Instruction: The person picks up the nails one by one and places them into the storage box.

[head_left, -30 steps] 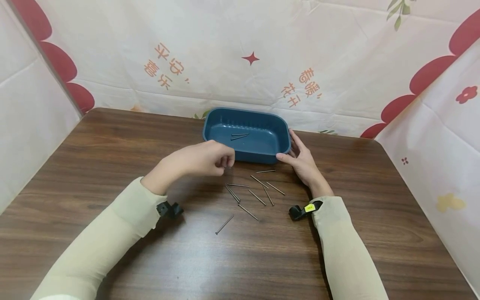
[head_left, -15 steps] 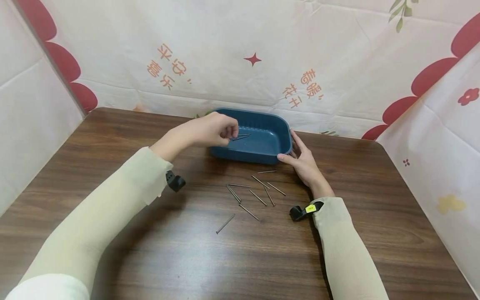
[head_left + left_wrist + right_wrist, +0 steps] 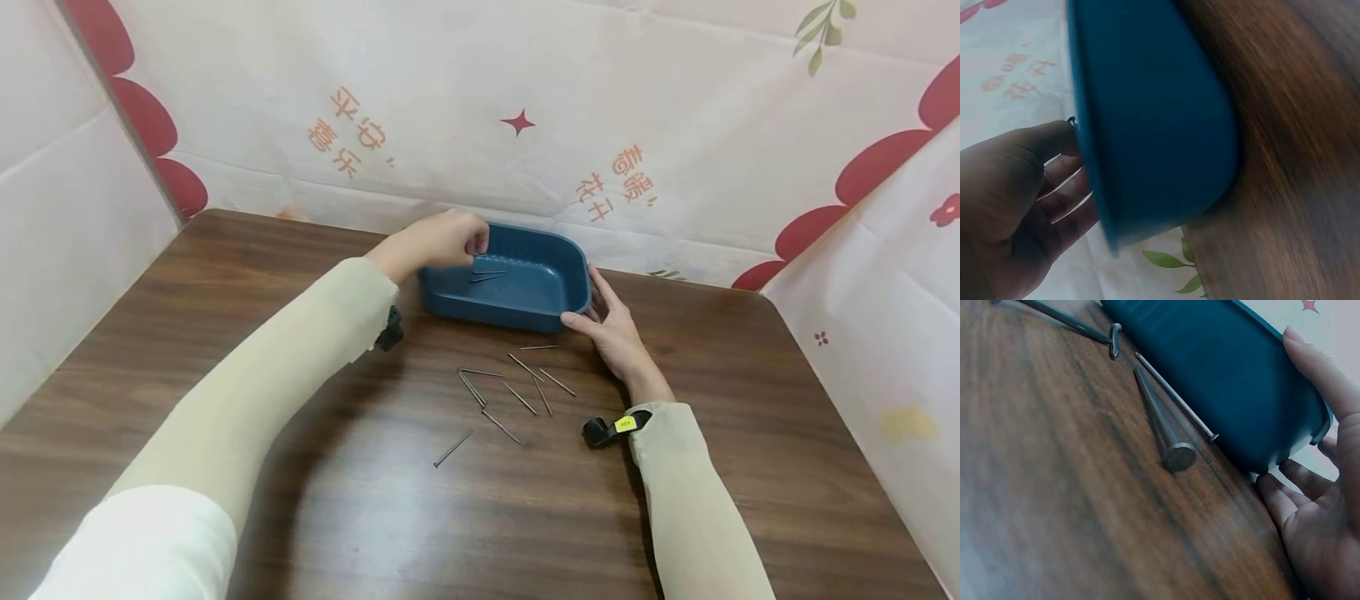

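My left hand (image 3: 450, 239) is over the left end of a blue plastic tray (image 3: 495, 313), fingers curled in a pinch. In the left wrist view a small dark end of a nail (image 3: 1072, 120) shows at the thumb tip, the rest hidden behind the tray wall. Two nails (image 3: 489, 276) lie on the tray floor just beyond that hand. With thumb on the near rim and fingers round the outside, my right hand (image 3: 617, 333) holds the tray's right end. Several loose steel nails (image 3: 520, 398) are scattered on the table in front of the tray.
The brown wood-grain table (image 3: 375, 517) runs back to a patterned cloth backdrop (image 3: 450, 100) right behind the tray. One nail (image 3: 453, 448) lies nearest the front, apart from the others. In the right wrist view a nail (image 3: 1175, 397) lies close along the tray's side.
My left hand has risen from the table in front of the tray and moved forward and right, over the tray's left end. The right hand keeps its hold.
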A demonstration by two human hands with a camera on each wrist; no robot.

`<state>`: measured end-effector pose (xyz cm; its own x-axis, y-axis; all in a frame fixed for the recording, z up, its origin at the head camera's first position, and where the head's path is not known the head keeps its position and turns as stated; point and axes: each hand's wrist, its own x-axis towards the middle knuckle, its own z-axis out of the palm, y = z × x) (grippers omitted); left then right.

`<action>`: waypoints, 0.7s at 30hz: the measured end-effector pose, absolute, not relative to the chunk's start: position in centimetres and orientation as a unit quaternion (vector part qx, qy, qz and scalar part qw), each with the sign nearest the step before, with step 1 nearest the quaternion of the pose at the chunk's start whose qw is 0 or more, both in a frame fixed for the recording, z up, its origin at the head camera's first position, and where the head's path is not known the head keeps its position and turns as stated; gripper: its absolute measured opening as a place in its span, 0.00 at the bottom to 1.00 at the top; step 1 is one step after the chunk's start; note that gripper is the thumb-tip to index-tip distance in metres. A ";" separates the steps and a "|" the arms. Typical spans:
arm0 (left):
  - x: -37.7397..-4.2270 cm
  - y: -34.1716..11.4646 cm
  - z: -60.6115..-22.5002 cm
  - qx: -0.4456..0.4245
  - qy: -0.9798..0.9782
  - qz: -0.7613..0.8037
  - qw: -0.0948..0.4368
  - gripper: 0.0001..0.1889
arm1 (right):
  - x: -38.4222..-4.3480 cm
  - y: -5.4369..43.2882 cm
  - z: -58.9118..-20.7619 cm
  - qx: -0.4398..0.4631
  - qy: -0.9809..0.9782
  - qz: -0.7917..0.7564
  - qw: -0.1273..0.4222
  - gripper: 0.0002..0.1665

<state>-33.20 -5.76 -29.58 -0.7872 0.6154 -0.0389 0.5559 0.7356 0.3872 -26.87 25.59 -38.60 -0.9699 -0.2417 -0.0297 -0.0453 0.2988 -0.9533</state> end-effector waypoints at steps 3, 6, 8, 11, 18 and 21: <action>-34.1 -4.9 -29.8 0.300 0.935 0.164 0.090 0.11 | -26.7 25.8 -38.5 -0.087 0.802 -0.585 0.084 0.53; -34.9 -4.4 -30.0 0.288 0.940 0.159 0.090 0.11 | -26.9 25.9 -38.3 -0.092 0.799 -0.589 0.082 0.53; -35.3 -4.1 -30.3 0.287 0.940 0.161 0.086 0.11 | -26.8 25.9 -38.3 -0.094 0.796 -0.593 0.078 0.53; -35.9 -3.7 -31.0 0.296 0.938 0.161 0.087 0.11 | -26.8 25.9 -38.3 -0.091 0.791 -0.600 0.077 0.53; -36.4 -3.5 -32.3 0.290 0.940 0.144 0.110 0.14 | -26.6 25.9 -38.4 -0.087 0.800 -0.589 0.080 0.53; -36.4 -3.7 -32.6 0.280 0.943 0.144 0.108 0.14 | -26.8 25.7 -38.5 -0.092 0.800 -0.587 0.078 0.53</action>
<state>-36.40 -3.65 -32.57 -0.8197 0.5596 -0.1226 0.4976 0.8016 0.3314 -26.79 25.69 -38.45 -0.9711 -0.2383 -0.0162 -0.0560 0.2931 -0.9544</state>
